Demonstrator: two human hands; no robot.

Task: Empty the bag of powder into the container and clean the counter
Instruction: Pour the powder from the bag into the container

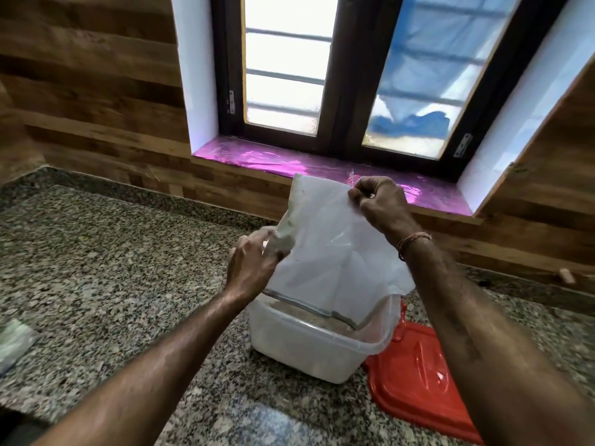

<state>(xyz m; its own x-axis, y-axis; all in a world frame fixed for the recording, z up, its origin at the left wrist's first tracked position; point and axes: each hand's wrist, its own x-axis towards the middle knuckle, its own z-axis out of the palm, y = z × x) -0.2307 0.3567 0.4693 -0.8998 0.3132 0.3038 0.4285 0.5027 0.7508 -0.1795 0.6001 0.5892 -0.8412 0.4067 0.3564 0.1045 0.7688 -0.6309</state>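
A translucent plastic bag (325, 252) hangs upside down over a clear rectangular container (309, 352) on the granite counter (112, 268). The bag's zip-edged mouth rests inside the container, where pale brown powder lies at the bottom. My right hand (381, 204) pinches the bag's upper right corner, raised above the container. My left hand (252, 260) grips the bag's left side, where a little powder clings inside a fold.
A red lid (421, 391) lies flat on the counter right of the container. A pale cloth or bag (13, 342) sits at the left edge. A window sill covered in pink film (257, 157) runs behind, with a wood-panelled wall under it.
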